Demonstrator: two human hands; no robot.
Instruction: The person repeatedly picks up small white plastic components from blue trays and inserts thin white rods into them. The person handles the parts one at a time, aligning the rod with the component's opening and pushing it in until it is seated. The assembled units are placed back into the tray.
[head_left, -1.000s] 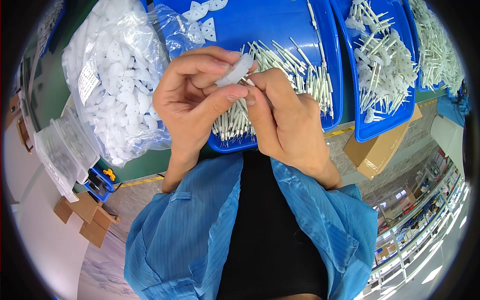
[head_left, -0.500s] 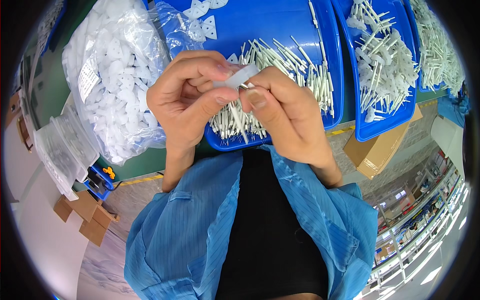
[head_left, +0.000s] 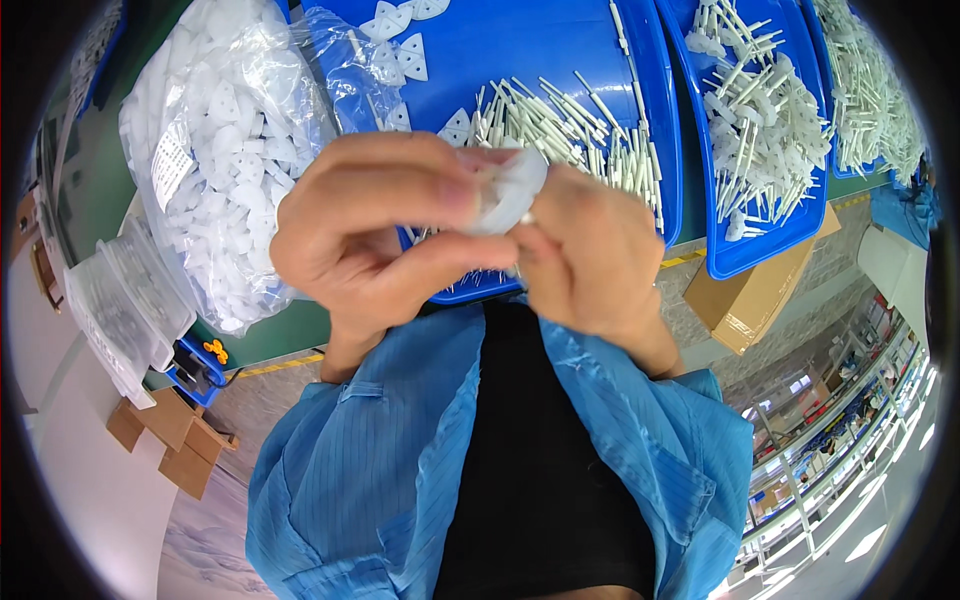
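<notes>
Over the near end of a blue tray, my two hands meet at a translucent white plastic piece [head_left: 515,192] with a curved edge. My left hand [head_left: 375,225] pinches it between thumb and fingers. Right against the piece, my right hand [head_left: 595,260] has its fingers closed; what they grip is hidden and smeared by motion. Behind the hands, the blue tray [head_left: 480,50] holds a heap of thin white rods [head_left: 550,115]. Several flat white triangular plates [head_left: 411,57] with small holes lie at its left side.
A clear plastic bag [head_left: 235,150] full of white plastic pieces is at the left, above stacked clear plastic boxes [head_left: 125,290]. To the right stand a second blue tray [head_left: 735,262] with rods and white pieces, more rods beyond, and a cardboard box [head_left: 750,300] below.
Both hands have turned, and the white piece now shows its broad curved side instead of its narrow edge. My left hand has come slightly nearer. The thin part by my right fingertips is now hidden.
</notes>
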